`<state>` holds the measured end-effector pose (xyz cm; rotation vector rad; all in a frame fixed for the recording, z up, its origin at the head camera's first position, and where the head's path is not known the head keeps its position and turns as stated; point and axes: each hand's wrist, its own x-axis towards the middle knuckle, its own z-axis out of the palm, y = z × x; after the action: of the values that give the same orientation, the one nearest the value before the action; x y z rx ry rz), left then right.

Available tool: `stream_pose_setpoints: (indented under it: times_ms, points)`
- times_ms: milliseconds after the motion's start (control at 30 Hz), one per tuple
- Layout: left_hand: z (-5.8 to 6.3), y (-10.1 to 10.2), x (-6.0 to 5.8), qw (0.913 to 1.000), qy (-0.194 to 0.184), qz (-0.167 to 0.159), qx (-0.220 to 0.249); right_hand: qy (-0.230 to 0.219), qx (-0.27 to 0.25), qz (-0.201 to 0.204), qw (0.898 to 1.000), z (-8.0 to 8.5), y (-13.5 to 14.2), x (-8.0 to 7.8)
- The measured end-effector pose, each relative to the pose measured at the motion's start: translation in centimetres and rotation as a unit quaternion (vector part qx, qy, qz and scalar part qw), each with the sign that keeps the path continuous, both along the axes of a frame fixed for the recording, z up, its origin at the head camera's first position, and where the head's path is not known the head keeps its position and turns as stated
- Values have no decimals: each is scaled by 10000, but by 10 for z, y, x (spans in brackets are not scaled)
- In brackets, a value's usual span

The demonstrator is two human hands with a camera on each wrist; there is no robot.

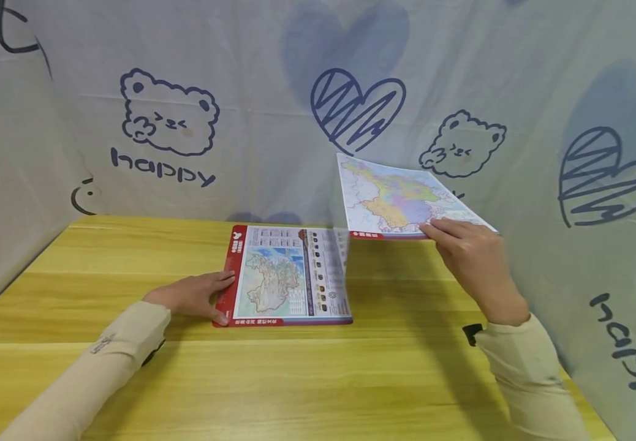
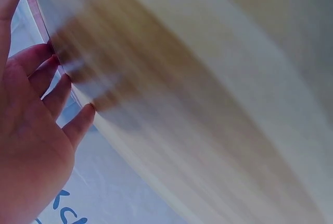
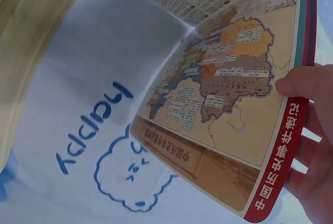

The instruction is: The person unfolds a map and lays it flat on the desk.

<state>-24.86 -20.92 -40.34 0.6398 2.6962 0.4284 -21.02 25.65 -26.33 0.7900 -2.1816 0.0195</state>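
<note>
right hand (image 1: 469, 254) pinching lifted map page (image 1: 401, 199), left hand (image 1: 193, 296) on atlas (image 1: 287, 278)

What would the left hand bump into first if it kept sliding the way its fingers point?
The left hand points right, fingertips already on the red left edge of the map sheet lying on the wooden table. It would likely push that sheet first.
</note>
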Motion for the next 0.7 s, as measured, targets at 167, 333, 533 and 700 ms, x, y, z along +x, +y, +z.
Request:
stream_pose_setpoints:
  times_ms: [167,333,533,700]
  points:
    - [0,-1,0,9998,157,-97,-111,128,-93,-69,9999,2,14,-2]
    - [1,-2,1,9998,131,-118,-46,255,-100,-56,9996,3,27,-3]
    - [3,-1,1,10000,-54,-35,45,339,-180,-48,9993,5,40,-2]
    - [3,-6,1,10000,-64,58,-2,333,-165,-121,9992,5,48,-2]
